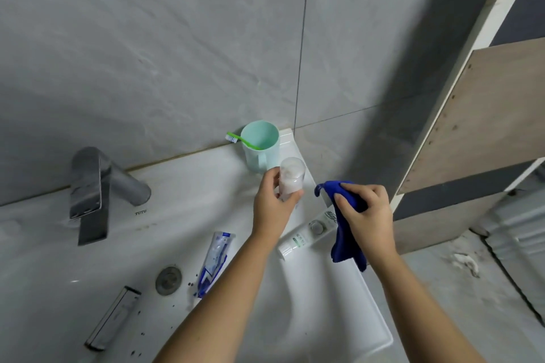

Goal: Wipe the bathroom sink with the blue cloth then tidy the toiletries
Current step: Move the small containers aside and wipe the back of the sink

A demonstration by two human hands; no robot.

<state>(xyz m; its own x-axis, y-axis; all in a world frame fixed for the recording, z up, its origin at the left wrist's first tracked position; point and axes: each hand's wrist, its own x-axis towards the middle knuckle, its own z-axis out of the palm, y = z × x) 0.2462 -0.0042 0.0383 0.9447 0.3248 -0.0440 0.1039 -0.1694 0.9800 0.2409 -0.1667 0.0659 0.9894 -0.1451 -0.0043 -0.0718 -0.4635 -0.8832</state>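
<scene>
Left hand (269, 200) is gripping the clear bottle (290, 178), fingers curled round it, just beside the mint cup (261, 146) at the sink (339, 318) back corner. Right hand (365, 212) is clutching the blue cloth (343, 233) bunched. Should be setting the bottle upright, not nudging the cup.

The left forearm (224, 289) enters at 6 o'clock and slants toward 1 o'clock. The left hand (271, 203) sits just right of centre, thumb and fingers curled round a clear bottle (291, 178). The right forearm (418, 303) slants toward 11 o'clock. The right hand (367, 215), at the left hand's 3 o'clock and apart from it, is knuckles up and grips the cloth (343, 227).
</scene>
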